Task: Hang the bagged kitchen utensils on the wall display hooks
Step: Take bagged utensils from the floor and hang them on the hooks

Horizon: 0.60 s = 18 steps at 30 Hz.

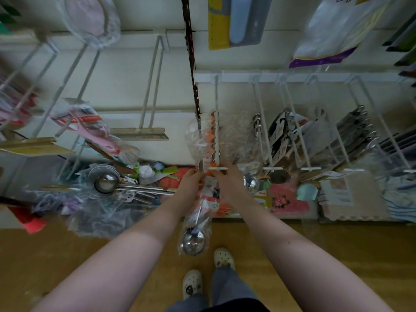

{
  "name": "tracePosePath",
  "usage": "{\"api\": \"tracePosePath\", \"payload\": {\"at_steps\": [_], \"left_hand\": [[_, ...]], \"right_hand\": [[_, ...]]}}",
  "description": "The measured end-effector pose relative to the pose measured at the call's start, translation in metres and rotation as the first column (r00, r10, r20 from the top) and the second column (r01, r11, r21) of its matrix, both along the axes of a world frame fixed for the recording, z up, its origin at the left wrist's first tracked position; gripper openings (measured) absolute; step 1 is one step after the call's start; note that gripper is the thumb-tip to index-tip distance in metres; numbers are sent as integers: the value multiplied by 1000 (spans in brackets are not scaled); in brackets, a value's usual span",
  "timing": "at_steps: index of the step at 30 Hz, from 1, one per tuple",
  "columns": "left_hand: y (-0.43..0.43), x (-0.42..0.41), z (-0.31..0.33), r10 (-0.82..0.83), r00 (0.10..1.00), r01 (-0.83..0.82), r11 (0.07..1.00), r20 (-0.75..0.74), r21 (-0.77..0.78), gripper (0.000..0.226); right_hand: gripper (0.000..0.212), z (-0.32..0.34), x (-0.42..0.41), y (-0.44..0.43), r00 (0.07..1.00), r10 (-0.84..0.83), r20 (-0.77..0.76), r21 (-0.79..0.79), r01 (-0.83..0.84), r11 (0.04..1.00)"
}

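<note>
A steel ladle in a clear plastic bag (194,235) hangs down in front of me, bowl lowest, with an orange-and-white label near its top. My left hand (191,183) and my right hand (227,181) both pinch the bag's top, right at the tip of a white wall hook (217,131). Several bagged utensils with orange handles (208,136) hang on that same hook behind the tip. Whether the bag's hole is over the hook tip is hidden by my fingers.
Neighbouring white hooks to the right carry packaged utensils (290,136) and dark tools (353,131). An empty double hook (153,86) juts out on the left. More bagged ladles (108,183) lie piled on the low shelf; wooden floor (337,255) below.
</note>
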<state>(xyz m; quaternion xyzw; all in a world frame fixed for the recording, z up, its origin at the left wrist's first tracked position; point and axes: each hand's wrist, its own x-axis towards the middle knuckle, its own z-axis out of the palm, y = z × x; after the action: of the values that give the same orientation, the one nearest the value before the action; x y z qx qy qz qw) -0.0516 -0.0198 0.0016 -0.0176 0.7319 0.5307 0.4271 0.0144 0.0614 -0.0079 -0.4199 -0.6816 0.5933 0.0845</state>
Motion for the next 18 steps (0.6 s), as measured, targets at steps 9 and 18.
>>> {"api": "tracePosePath", "payload": {"at_steps": [9, 18], "left_hand": [[8, -10, -18, -325, 863, 206, 926, -387, -317, 59], [25, -11, -8, -355, 867, 213, 899, -350, -382, 34]], "right_hand": [[20, -6, -7, 21, 999, -51, 7, 60, 51, 997], [14, -22, -23, 26, 997, -79, 10, 133, 77, 988]]}}
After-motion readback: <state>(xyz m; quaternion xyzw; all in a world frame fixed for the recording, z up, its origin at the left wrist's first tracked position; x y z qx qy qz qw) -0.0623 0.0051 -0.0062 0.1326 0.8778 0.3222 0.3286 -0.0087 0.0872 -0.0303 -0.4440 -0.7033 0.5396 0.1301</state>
